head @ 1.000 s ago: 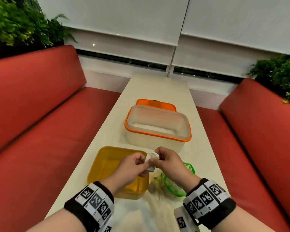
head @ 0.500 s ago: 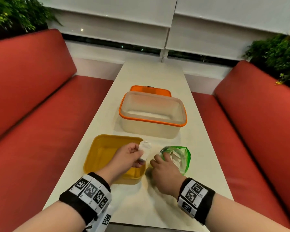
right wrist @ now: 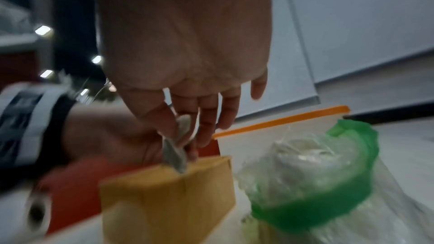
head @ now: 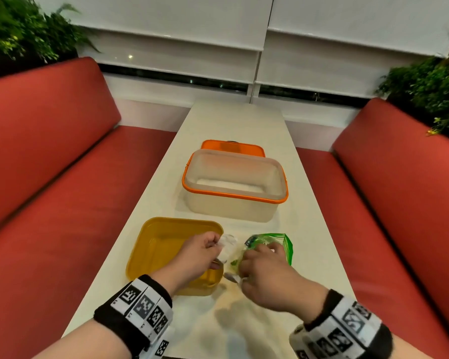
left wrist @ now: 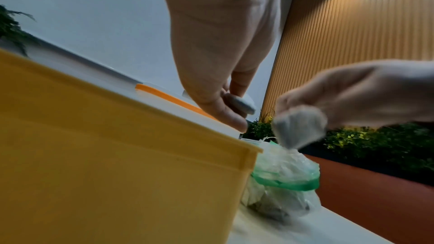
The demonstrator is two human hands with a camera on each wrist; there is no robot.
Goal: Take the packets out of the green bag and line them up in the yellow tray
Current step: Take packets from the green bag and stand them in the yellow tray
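Pinching unlabelled packets [left wrist: 299, 129], both hands [head: 266, 274] beside bag [head: 283, 242].

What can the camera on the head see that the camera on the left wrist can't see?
Only the head view shows the whole table, the red benches, the orange lid and both wristbands. Only the left wrist view shows the yellow tray's outer wall from low down and the right hand's packet dangling. Both show the left hand pinching a white packet, the right hand, the green bag and the orange-rimmed box.
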